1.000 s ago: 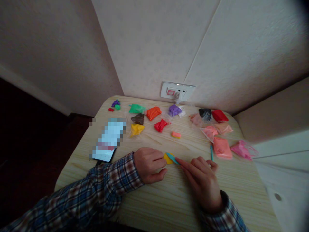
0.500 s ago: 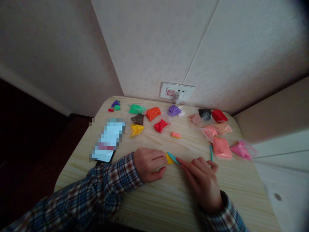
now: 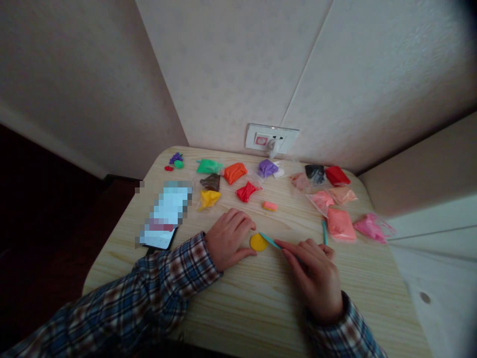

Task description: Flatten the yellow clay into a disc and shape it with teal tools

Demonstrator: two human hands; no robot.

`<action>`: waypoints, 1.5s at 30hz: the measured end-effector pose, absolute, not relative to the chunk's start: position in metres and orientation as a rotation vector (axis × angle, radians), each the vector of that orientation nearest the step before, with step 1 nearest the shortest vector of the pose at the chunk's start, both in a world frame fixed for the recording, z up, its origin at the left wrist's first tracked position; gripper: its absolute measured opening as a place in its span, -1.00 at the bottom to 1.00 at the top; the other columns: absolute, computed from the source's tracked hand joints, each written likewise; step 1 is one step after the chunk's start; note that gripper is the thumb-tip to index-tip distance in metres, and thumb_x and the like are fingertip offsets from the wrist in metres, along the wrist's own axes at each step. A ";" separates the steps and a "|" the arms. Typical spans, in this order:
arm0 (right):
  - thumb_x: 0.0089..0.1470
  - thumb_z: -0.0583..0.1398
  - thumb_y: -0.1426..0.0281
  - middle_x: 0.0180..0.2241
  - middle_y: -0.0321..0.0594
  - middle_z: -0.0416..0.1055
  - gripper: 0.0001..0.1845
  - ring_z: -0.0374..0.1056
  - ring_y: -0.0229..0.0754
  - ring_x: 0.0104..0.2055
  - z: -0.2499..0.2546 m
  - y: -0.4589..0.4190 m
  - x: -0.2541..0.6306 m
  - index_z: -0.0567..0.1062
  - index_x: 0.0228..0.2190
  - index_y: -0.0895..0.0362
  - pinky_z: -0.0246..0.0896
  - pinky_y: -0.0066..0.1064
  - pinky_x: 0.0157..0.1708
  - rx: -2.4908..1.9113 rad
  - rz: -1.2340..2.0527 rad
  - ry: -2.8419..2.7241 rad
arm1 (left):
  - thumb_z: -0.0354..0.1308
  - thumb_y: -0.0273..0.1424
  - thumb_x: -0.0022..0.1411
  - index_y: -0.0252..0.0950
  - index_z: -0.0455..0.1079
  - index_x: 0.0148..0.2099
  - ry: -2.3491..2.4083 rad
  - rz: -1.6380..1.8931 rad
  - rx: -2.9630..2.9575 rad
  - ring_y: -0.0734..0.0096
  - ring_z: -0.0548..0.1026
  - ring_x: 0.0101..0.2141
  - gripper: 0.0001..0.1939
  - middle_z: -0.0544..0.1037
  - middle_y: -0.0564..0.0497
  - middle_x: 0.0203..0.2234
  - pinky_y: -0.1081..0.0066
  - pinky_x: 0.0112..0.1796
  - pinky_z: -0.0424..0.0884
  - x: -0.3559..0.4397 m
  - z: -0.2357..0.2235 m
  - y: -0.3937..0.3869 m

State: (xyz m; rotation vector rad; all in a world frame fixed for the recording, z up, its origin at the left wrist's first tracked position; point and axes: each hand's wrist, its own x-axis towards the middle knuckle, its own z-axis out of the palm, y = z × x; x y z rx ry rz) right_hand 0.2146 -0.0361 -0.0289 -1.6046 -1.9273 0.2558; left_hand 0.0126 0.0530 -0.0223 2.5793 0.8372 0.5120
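Observation:
A flat yellow clay disc [image 3: 258, 242] lies on the wooden table. Around its left side is my left hand [image 3: 231, 238], thumb and fingers apart, with the fingertips close to the edge of the clay; whether they touch it I cannot tell. My right hand [image 3: 315, 273] grips a teal clay knife [image 3: 271, 240], index finger stretched along it. The blade's tip rests at the disc's upper right edge. Beyond the disc sits a small pink and yellow clay block [image 3: 270, 206].
Bags of coloured clay lie towards the back, among them a yellow bag [image 3: 210, 199] and a coral bag [image 3: 341, 224]. A second teal tool [image 3: 324, 232] is near my right hand. At left are a phone [image 3: 166, 216] and small clay fruits [image 3: 176, 159]. A wall socket [image 3: 272, 139] is behind.
My left hand has opened and drawn back from the yellow disc, which now shows whole. The clay knife has shifted slightly and stays at the disc's edge.

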 end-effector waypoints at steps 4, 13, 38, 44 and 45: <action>0.16 0.06 0.39 -0.58 -0.36 0.31 -0.75 0.22 -0.28 -0.43 -0.030 -0.036 0.216 0.49 -0.18 0.05 -0.07 -0.32 -0.32 -1.600 0.296 -1.950 | 0.28 -0.22 0.03 -0.36 0.24 -0.16 0.861 0.536 2.559 0.19 0.28 -0.19 -0.57 0.36 -0.08 -0.24 0.22 -0.16 0.29 0.015 -0.022 0.051; 0.17 0.05 0.38 -0.58 -0.35 0.29 -0.73 0.21 -0.26 -0.42 -0.028 -0.035 0.213 0.49 -0.16 0.04 -0.07 -0.31 -0.31 -1.596 0.295 -1.972 | 0.30 -0.21 0.01 -0.33 0.23 -0.20 0.883 0.582 2.553 0.23 0.28 -0.22 -0.58 0.37 -0.05 -0.28 0.23 -0.17 0.31 0.018 -0.023 0.051; 0.10 0.14 0.27 -0.45 -0.31 0.49 -0.81 0.33 -0.19 -0.37 -0.026 -0.002 0.238 0.54 -0.38 0.03 0.05 -0.29 -0.30 -1.555 0.738 -1.765 | 0.38 -0.26 -0.12 -0.38 0.20 -0.19 0.916 0.616 2.543 0.20 0.28 -0.22 -0.47 0.35 -0.06 -0.27 0.20 -0.18 0.33 0.022 -0.022 0.050; 0.10 0.12 0.25 -0.42 -0.29 0.51 -0.79 0.35 -0.16 -0.34 -0.025 -0.001 0.238 0.54 -0.39 0.03 0.05 -0.27 -0.27 -1.587 0.741 -1.778 | 0.36 -0.25 -0.08 -0.37 0.22 -0.19 0.922 0.579 2.542 0.19 0.27 -0.21 -0.50 0.34 -0.07 -0.27 0.20 -0.18 0.32 0.022 -0.022 0.051; 0.10 0.12 0.24 -0.41 -0.29 0.51 -0.79 0.35 -0.15 -0.33 -0.025 -0.001 0.237 0.54 -0.38 0.03 0.05 -0.27 -0.27 -1.591 0.738 -1.778 | 0.36 -0.24 -0.08 -0.37 0.22 -0.19 0.923 0.573 2.538 0.18 0.27 -0.21 -0.50 0.34 -0.07 -0.26 0.19 -0.18 0.32 0.021 -0.022 0.051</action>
